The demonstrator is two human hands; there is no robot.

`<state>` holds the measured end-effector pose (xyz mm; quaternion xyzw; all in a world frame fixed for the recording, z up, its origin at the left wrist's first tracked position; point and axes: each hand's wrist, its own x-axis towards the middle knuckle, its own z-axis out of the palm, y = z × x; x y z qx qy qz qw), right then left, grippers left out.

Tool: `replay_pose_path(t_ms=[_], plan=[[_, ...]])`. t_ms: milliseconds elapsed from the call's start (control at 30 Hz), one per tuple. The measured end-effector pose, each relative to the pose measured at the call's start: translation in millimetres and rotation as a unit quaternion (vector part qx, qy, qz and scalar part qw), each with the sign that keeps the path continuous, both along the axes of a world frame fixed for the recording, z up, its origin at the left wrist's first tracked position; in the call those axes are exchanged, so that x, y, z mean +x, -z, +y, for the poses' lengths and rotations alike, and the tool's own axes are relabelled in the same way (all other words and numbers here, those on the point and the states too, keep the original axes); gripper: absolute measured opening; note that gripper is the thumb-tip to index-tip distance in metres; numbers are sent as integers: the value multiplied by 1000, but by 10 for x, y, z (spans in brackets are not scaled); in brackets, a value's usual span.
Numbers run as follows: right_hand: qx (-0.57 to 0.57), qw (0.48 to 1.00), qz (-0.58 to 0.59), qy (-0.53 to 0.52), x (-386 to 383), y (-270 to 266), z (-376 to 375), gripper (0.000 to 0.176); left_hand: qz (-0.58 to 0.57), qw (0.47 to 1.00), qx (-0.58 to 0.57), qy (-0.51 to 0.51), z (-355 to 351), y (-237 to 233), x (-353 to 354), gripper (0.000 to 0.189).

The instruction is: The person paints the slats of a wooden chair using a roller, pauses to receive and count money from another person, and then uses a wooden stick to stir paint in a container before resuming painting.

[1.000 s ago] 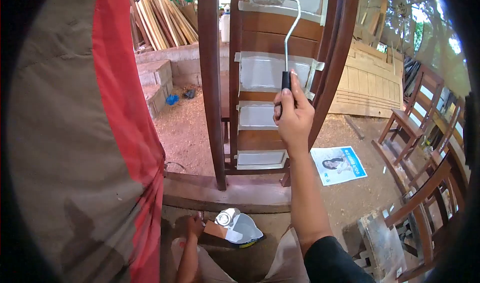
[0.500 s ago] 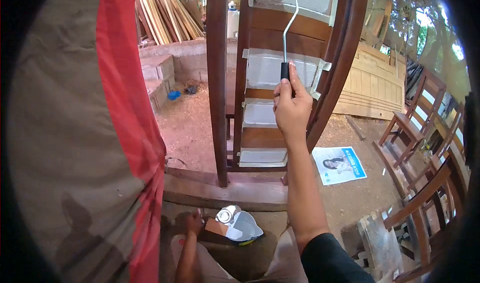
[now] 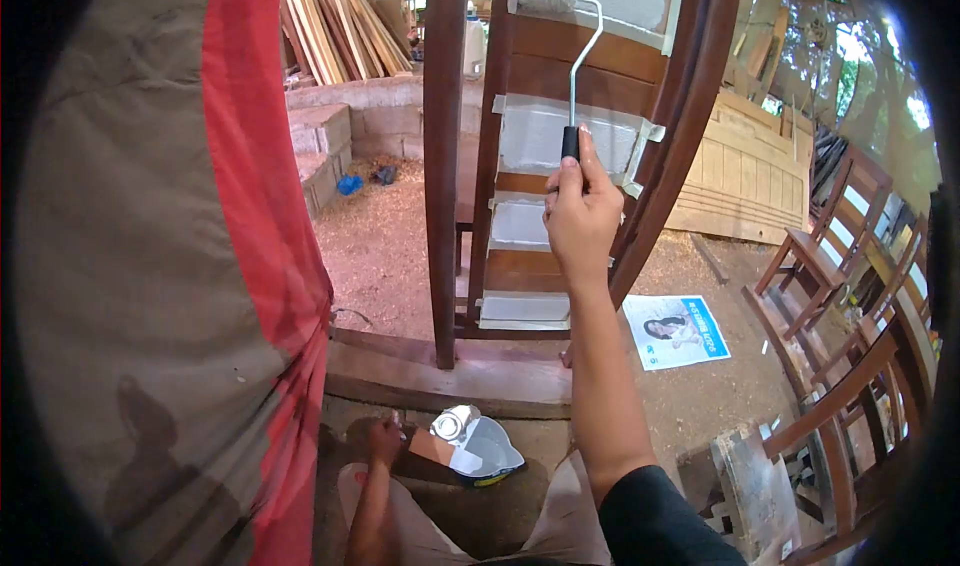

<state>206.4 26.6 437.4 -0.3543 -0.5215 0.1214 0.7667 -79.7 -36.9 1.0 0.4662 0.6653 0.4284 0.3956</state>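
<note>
My right hand [image 3: 583,206] is wrapped around the black handle of a paint roller [image 3: 573,86], index finger stretched along it. The white fuzzy roller sleeve lies against the left part of the upper white panel [image 3: 625,1] of a dark wooden chair back [image 3: 580,81]. Lower slats carry white paint too, edged with masking tape [image 3: 650,133]. Low down by my knee, my left hand [image 3: 385,439] has its fingers curled; what they hold, if anything, is hidden. Beside it sit a paint tray [image 3: 495,446] and a white container [image 3: 455,423].
A brown and red cloth [image 3: 262,166] hangs along the left. A printed poster [image 3: 680,333] lies on the ground to the right, near several wooden chairs [image 3: 825,231]. Stacked boards [image 3: 340,31] lean at the back, and a wooden door panel [image 3: 745,176] stands behind right.
The view has shifted slightly, moving the chair back a little to the right. The roller sleeve sits slightly lower, still at the panel's left. My left hand has barely moved.
</note>
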Motion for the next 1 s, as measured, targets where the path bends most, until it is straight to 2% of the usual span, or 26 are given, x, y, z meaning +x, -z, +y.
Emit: replay_pose_path(t_ms=[233,300,400,500,600,700,767,900,1000], plan=[[27,999,-9,21,-34,-340,69,43,16,1000,-22,6,98,287,-94,48],[26,1000,-6,16,-44,-400,64,43,34,999,-26,-1,77,177,-58,49],[25,999,-20,34,-66,-472,44,43,-18,1000,-18,0,108,290,-83,51],[38,999,-14,31,-77,-533,76,43,3,1000,-26,3,114,293,-90,47],[59,998,19,-7,-54,-571,101,42,26,999,-19,-7,132,306,-93,52],[53,998,35,6,7,-432,-72,41,26,1000,-10,6,59,76,-55,52],[71,993,14,90,117,-259,-132,41,19,1000,-18,6,146,348,-124,49],[91,984,-10,151,398,-87,-282,44,23,999,-24,-5,299,812,-242,46],[97,988,-24,118,611,-41,-283,47,114,991,65,13,120,355,-86,47]])
